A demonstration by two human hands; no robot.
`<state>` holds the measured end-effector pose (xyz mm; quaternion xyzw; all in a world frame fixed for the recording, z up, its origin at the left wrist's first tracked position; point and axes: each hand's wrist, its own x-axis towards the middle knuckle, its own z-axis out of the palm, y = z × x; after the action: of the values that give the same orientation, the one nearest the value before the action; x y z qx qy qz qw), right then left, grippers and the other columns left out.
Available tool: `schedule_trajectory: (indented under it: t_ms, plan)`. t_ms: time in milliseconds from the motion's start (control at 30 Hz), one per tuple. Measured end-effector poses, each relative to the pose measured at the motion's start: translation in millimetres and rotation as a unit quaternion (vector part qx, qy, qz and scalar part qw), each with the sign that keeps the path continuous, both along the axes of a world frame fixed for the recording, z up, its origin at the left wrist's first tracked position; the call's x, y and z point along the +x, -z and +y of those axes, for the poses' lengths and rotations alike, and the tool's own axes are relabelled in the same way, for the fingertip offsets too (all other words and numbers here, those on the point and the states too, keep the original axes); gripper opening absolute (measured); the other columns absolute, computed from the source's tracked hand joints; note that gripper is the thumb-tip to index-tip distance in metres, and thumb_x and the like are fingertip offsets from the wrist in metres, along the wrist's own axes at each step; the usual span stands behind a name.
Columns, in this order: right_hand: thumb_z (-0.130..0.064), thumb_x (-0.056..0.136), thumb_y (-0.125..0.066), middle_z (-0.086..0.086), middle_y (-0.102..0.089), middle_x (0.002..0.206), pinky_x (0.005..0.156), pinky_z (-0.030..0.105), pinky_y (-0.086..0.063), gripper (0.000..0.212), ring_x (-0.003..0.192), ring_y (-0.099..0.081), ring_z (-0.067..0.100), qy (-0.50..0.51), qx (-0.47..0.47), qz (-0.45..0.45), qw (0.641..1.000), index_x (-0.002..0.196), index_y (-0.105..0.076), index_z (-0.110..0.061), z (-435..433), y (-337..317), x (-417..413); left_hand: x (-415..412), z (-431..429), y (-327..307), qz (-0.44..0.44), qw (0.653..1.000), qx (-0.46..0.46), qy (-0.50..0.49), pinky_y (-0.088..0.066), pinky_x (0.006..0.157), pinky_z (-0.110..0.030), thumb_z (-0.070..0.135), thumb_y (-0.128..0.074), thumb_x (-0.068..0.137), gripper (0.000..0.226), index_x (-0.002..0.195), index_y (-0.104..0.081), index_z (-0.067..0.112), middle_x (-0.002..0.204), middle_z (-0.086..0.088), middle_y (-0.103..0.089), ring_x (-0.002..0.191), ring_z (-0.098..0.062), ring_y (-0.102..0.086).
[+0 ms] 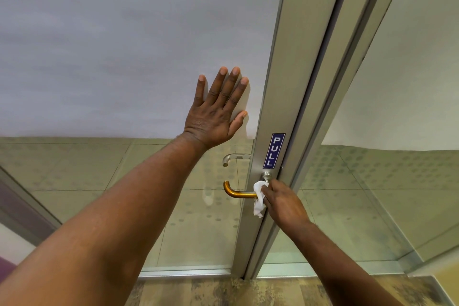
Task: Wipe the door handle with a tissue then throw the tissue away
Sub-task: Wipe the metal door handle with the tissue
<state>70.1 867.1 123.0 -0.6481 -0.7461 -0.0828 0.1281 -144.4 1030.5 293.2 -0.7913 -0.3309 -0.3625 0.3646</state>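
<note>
The handle (239, 192), a smooth brass-toned lever on a brushed metal stile, lay lower centre of the frame, its long axis running horizontally leftward from the pivot. The right hand (283, 202) was the nearer, fingers closed around a crumpled white tissue (258, 197) pressed against the lever's pivot end. The unwiped length extended left of that hand. The left hand (217, 112), fingers spread, lay flat on the frosted glass (111, 45) above.
</note>
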Motion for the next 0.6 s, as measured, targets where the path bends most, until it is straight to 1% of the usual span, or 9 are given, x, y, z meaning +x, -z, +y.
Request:
schedule_trajectory:
  t_ms: [100, 200, 300, 367, 433, 533, 567, 600]
  plan:
    - [-0.017, 0.074, -0.086, 0.004, -0.062, 0.092, 0.067, 0.034, -0.048, 0.032, 0.077, -0.059, 0.022, -0.001, 0.011, -0.026, 1.0, 0.103, -0.072, -0.017, -2.2, -1.7, -6.8, 0.1, 0.4, -0.2, 0.001, 1.0, 0.003, 0.002, 0.018, 0.124, -0.051, 0.058, -0.028, 0.106, 0.081, 0.165, 0.01, 0.018, 0.175, -0.007, 0.012, 0.157, -0.025, 0.028]
    - [-0.028, 0.076, -0.084, 0.002, -0.061, 0.1, 0.074, 0.036, -0.046, 0.037, 0.086, -0.057, 0.022, 0.011, 0.026, -0.06, 0.998, 0.109, -0.07, -0.021, -2.1, 1.4, -6.9, 0.1, 0.6, -0.1, 0.0, 1.0, 0.0, 0.002, 0.018, 0.124, -0.052, 0.057, -0.028, 0.106, 0.081, 0.165, 0.01, 0.018, 0.173, -0.009, 0.008, 0.157, -0.025, 0.028]
    - [-0.03, 0.076, -0.082, 0.003, -0.057, 0.107, 0.081, 0.041, -0.04, 0.039, 0.094, -0.052, 0.025, 0.011, 0.04, -0.082, 0.996, 0.111, -0.065, -0.023, 0.5, 7.8, -5.7, 0.0, -0.5, -0.1, 0.0, 1.0, -0.003, 0.003, 0.018, 0.124, -0.052, 0.057, -0.027, 0.106, 0.08, 0.165, 0.01, 0.018, 0.171, -0.01, 0.004, 0.157, -0.025, 0.028]
    - [-0.031, 0.077, -0.08, 0.005, -0.055, 0.113, 0.088, 0.044, -0.035, 0.042, 0.101, -0.051, 0.027, 0.014, 0.04, -0.091, 0.995, 0.113, -0.061, -0.023, 3.5, 10.8, -6.5, -0.4, -1.0, 0.0, 0.001, 1.0, -0.004, 0.004, 0.017, 0.124, -0.052, 0.057, -0.027, 0.106, 0.079, 0.165, 0.01, 0.018, 0.172, -0.01, 0.005, 0.157, -0.025, 0.028]
    - [-0.032, 0.075, -0.081, 0.005, -0.056, 0.113, 0.093, 0.045, -0.038, 0.046, 0.105, -0.052, 0.027, 0.016, 0.028, -0.096, 0.995, 0.113, -0.058, -0.023, 5.8, 12.9, -9.9, -0.4, -1.6, -0.4, 0.0, 1.0, -0.004, 0.005, 0.017, 0.124, -0.052, 0.057, -0.027, 0.106, 0.079, 0.164, 0.01, 0.018, 0.174, -0.007, 0.013, 0.156, -0.024, 0.028]
    - [-0.031, 0.073, -0.082, 0.006, -0.059, 0.109, 0.096, 0.046, -0.043, 0.049, 0.103, -0.054, 0.026, 0.009, 0.013, -0.098, 0.995, 0.11, -0.054, -0.02, 9.5, 14.4, -18.5, -0.5, -1.3, -0.3, 0.002, 1.0, -0.004, 0.002, 0.019, 0.124, -0.052, 0.057, -0.026, 0.106, 0.08, 0.164, 0.01, 0.017, 0.171, -0.005, 0.028, 0.156, -0.025, 0.029]
    - [-0.031, 0.073, -0.081, 0.007, -0.06, 0.107, 0.096, 0.047, -0.044, 0.048, 0.103, -0.054, 0.026, 0.007, 0.01, -0.099, 0.995, 0.11, -0.053, -0.019, 10.7, 13.8, -20.7, -0.5, -0.7, -0.1, 0.003, 1.0, -0.002, 0.0, 0.02, 0.124, -0.052, 0.057, -0.026, 0.106, 0.079, 0.164, 0.01, 0.017, 0.171, -0.005, 0.028, 0.156, -0.025, 0.029]
    - [-0.031, 0.075, -0.08, 0.007, -0.06, 0.106, 0.096, 0.047, -0.045, 0.046, 0.102, -0.054, 0.027, 0.003, 0.008, -0.102, 0.995, 0.109, -0.052, -0.018, 11.8, 13.2, -22.3, -0.6, -0.1, 0.1, 0.002, 1.0, -0.001, -0.001, 0.02, 0.124, -0.052, 0.057, -0.026, 0.106, 0.079, 0.164, 0.01, 0.017, 0.172, -0.006, 0.024, 0.156, -0.025, 0.029]
